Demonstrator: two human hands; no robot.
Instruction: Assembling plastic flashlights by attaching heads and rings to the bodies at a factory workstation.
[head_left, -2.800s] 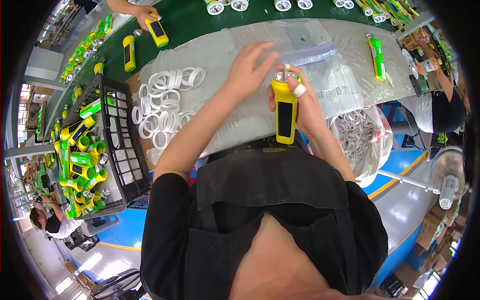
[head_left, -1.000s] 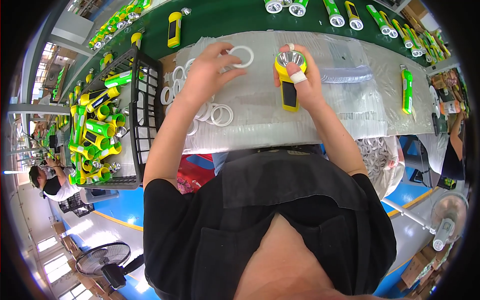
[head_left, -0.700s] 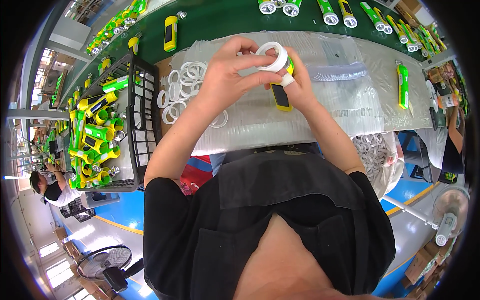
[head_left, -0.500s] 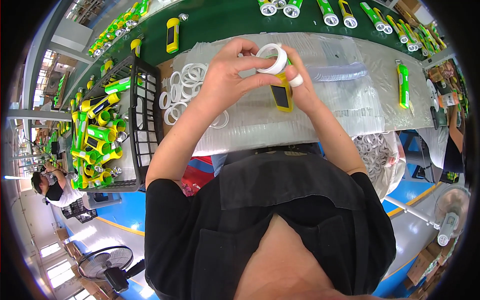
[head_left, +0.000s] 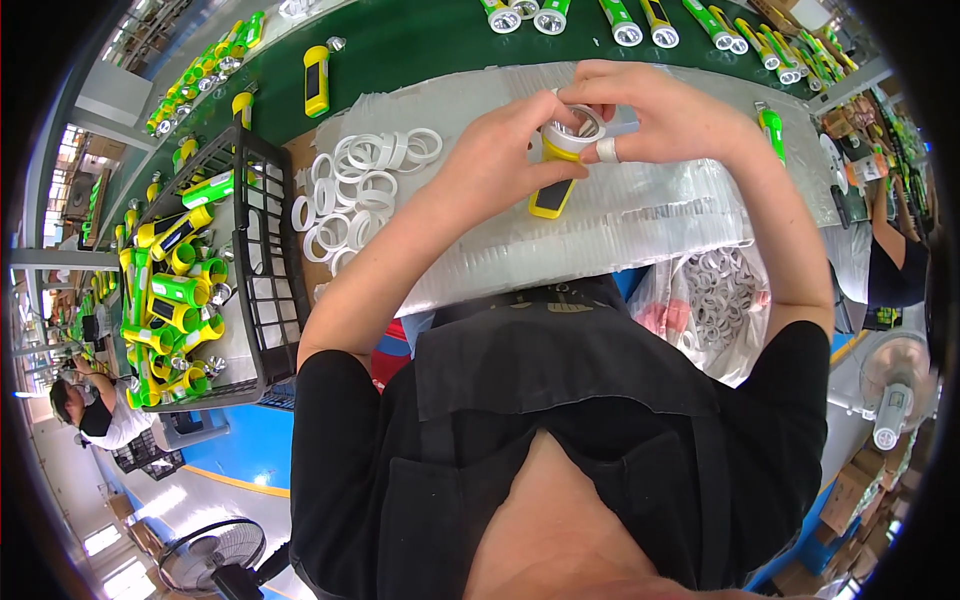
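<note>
Got decent open room on the clear plastic sheeting (head_left: 640,212) over the green desk (head_left: 410,48), mostly down toward the near edge, but hemmed in left by loose white plastic rings (head_left: 376,197) and a black plastic basket (head_left: 247,275). Gripping a yellow plastic flashlight (head_left: 551,196) above mid-desk, slightly tilted, black panel showing, with left hand (head_left: 515,150) and right hand (head_left: 660,112) around its white-ringed, shiny head (head_left: 577,128).

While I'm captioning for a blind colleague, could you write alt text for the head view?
A person's left hand and right hand grip a white ring at the head of a yellow flashlight above a plastic-covered table. At left are loose white rings and a black crate of flashlights.
</note>
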